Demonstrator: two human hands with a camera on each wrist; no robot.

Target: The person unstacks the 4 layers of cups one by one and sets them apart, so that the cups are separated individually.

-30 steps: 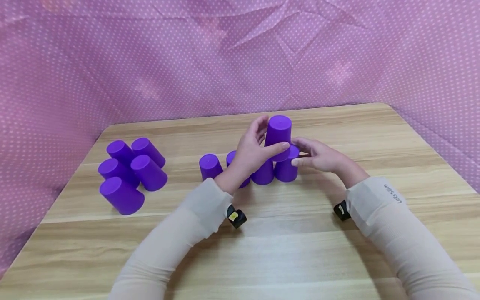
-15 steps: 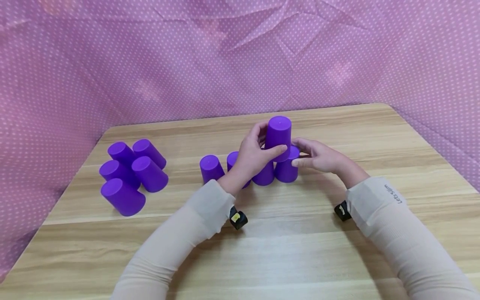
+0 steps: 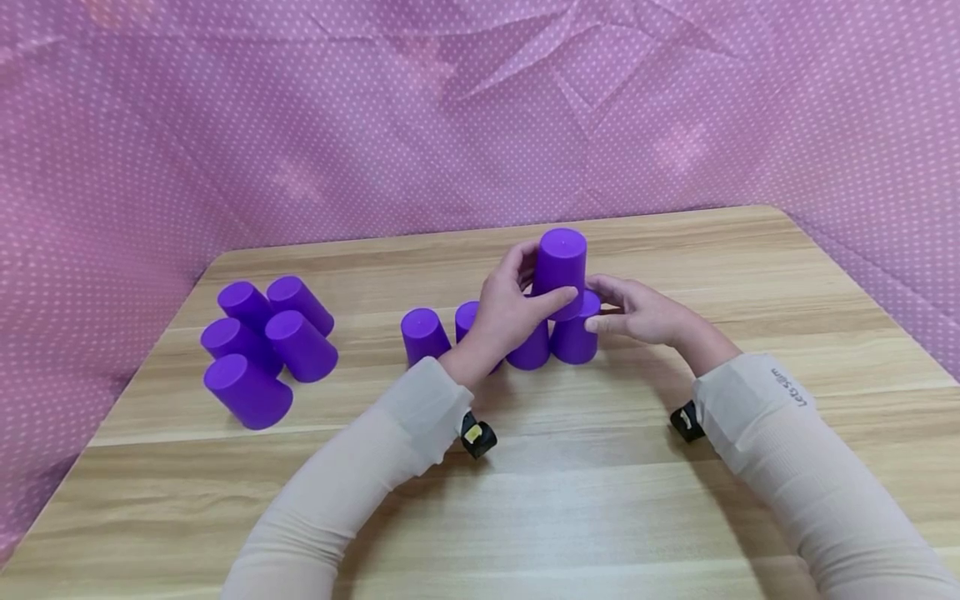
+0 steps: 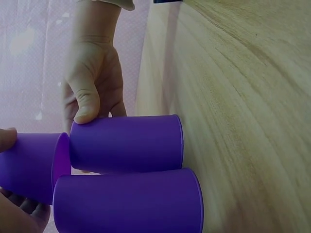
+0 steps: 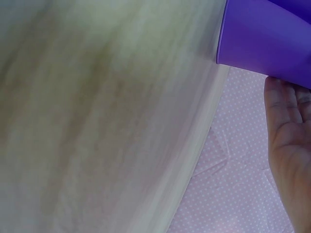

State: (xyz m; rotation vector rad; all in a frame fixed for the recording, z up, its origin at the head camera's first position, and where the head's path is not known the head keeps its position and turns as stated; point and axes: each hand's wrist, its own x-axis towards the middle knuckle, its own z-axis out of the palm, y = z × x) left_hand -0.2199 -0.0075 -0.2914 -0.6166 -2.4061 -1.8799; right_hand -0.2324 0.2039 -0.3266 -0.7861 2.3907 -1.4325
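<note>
My left hand grips an upside-down purple cup, thumb on the near side and fingers on the far side. This cup is above the two right-hand cups of a row. In the left wrist view its rim looks tilted and close to their bases, and contact is hard to tell. My right hand holds the rightmost cup of the row between thumb and fingers near its top. Beside it stands another purple cup. Two more row cups, the leftmost cup and its neighbour, are partly behind my left hand and wrist.
Several upside-down purple cups stand clustered at the left of the wooden table. A pink dotted cloth hangs behind and at both sides. Black wrist cameras sit under both wrists, the left one low over the tabletop.
The cup in my left hand has shifted slightly right, and the hand with it. My right hand stays at the rightmost cup.
</note>
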